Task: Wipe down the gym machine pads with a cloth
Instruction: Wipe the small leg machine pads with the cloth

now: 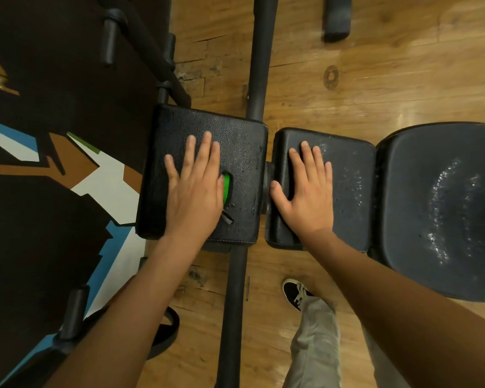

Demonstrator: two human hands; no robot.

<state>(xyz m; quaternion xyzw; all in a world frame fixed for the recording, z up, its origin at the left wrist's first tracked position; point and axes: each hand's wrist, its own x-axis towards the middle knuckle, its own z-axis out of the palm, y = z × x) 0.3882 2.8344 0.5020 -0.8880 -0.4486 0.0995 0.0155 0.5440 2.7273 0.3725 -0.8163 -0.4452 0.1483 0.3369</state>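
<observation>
Gym-machine pads, seen from above: two black, squarish, grain-textured vinyl cushions lie side by side at a black tubular steel beam (259, 51) that runs from top to bottom of the view.

Far left of the beam: a dark surface painted with angular blue, white and brown shapes (53, 191), with a black foam-sleeved handle (109, 43) above it.

Left pad (235, 130): lies over the beam and extends to its left. The left hand (193, 189) lies flat on it, palm down, fingers straight and slightly spread, gripping nothing. A bright green patch (226, 187) shows at the hand's beam-side edge, partly covered; what it is cannot be told.

Right pad (353, 169): just right of the beam, apart from the left pad by a narrow gap. The right hand (308, 191) rests flat on it, palm down, fingers extended, thumb towards the beam, gripping nothing.

Further right of the beam: a dark, rounded seat cushion (437, 208) with pale speckles adjoins the right pad.

Below the right pad: a black lace-up shoe (294, 292) and a grey trouser leg (314, 345) on the worn wooden plank floor (375, 65).
</observation>
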